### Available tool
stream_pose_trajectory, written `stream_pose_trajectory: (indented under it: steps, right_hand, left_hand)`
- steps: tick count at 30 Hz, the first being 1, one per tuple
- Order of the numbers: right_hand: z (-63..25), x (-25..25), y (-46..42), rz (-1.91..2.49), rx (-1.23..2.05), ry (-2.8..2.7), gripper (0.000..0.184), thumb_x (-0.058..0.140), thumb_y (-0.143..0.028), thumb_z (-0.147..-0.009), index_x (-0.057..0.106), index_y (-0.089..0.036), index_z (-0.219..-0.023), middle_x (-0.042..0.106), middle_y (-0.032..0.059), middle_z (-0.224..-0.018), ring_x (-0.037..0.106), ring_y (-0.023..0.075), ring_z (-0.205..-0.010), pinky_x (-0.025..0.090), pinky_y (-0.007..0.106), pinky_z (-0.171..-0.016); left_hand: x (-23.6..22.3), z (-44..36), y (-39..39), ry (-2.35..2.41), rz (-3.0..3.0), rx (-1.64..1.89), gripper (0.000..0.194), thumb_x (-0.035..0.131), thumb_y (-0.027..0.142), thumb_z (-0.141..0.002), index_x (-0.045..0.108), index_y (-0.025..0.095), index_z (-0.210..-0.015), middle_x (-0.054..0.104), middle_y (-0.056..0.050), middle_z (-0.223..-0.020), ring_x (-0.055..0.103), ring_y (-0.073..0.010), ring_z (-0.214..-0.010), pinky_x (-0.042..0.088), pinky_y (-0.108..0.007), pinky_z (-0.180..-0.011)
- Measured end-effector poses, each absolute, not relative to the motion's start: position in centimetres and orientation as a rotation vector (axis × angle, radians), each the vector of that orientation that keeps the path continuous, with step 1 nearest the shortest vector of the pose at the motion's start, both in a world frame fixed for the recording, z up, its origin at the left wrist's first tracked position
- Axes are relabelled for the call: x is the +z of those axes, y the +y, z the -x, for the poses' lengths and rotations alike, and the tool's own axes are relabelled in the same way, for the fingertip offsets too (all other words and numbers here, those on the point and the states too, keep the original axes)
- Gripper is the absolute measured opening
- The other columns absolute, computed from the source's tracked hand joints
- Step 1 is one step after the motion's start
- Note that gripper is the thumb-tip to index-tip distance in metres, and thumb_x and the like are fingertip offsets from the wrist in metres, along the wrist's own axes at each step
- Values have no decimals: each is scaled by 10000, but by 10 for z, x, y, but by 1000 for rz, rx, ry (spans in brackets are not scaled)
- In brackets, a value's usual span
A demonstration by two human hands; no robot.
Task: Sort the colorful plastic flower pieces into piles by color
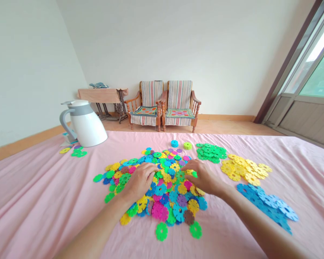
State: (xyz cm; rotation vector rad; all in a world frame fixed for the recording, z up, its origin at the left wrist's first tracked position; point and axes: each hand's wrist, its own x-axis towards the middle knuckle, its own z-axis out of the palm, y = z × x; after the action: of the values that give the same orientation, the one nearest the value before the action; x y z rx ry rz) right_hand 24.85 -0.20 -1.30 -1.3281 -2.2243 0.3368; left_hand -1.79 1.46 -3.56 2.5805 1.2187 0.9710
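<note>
Thin, flat plastic discs with notched, flower-like rims and small central holes lie in a mixed pile (164, 190) at mid-cloth, in green, yellow, blue, pink, purple and brown. Left hand (142, 178) is over the pile's left-centre, fingers bent down toward the discs; right hand (202, 176) is at its right side, fingers bent and pointing inward. Cannot tell whether either set of fingers grips a disc. Sorted by colour, to the right: green heap (212, 152), yellow heap (243, 167), blue heap (267, 205), all loosely overlapping. Behind the pile: two short, neat cylindrical stacks, blue stack (174, 143) and lime stack (187, 145). Support: matte pink cloth (51, 208), softly creased. Far left: smooth white jug (90, 127), tapered, with grey collar and looped grey handle; a few loose discs (79, 153) lie near its base.
</note>
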Motion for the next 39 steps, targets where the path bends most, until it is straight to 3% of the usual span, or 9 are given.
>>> stream_pose_trajectory:
  steps: [4,10,15,16,25,29,35,39]
  right_hand:
    - [-235,-10,-2,1448,171,-2335,225,670,-291,-732,706,-211,-939,646,88,-976,553,254,-994,396,418,-906]
    - [-227,-15,7,1467,348,-2208,258,722,-198,-582,643,-184,-827,610,73,-933,528,246,-944,397,389,-853]
    - [-238,-19,19,1466,469,-2047,22,601,-204,-705,583,-196,-714,612,-21,-673,568,128,-643,431,228,-597]
    - [-245,-20,24,1489,472,-1992,43,584,-230,-726,579,-194,-704,606,-26,-640,564,119,-602,422,215,-555]
    - [-334,-29,71,1858,190,-1388,139,520,-233,-732,607,-146,-795,644,54,-621,589,170,-531,408,260,-463]
    - [-332,-30,67,1869,101,-1359,243,484,-241,-759,637,-124,-907,690,116,-812,623,190,-615,450,301,-534]
    - [-264,-30,42,1543,247,-1887,183,528,-214,-772,710,-201,-791,701,28,-802,639,160,-708,480,272,-675]
    - [-224,-32,31,1397,283,-2105,237,594,-213,-763,715,-214,-967,665,61,-957,623,189,-883,466,298,-805]
  left_hand:
    - [-36,18,15,1224,-2586,961,244,460,128,-897,671,199,-998,686,-56,-1026,610,-200,-1007,489,-374,-912]
    - [-37,18,15,1228,-2595,965,240,467,139,-900,673,209,-1001,684,-54,-1033,604,-199,-1014,485,-379,-921]
    - [-36,17,14,1236,-2583,944,256,459,126,-899,674,210,-1008,681,-57,-1030,606,-197,-998,486,-381,-916]
    - [-36,17,14,1243,-2575,939,258,457,122,-898,675,210,-1005,680,-58,-1030,606,-198,-999,485,-381,-917]
    - [-36,16,14,1258,-2558,935,278,457,96,-886,684,212,-996,677,-57,-1009,606,-203,-1000,484,-387,-918]
    - [-36,17,14,1257,-2554,953,275,463,96,-884,685,216,-992,674,-54,-1009,607,-199,-994,488,-382,-912]
    - [-36,17,15,1254,-2555,947,255,466,96,-888,680,196,-984,679,-61,-1022,605,-200,-997,487,-387,-917]
    - [-37,17,15,1254,-2573,937,255,468,89,-885,675,189,-995,683,-61,-1034,598,-202,-1015,479,-390,-931]
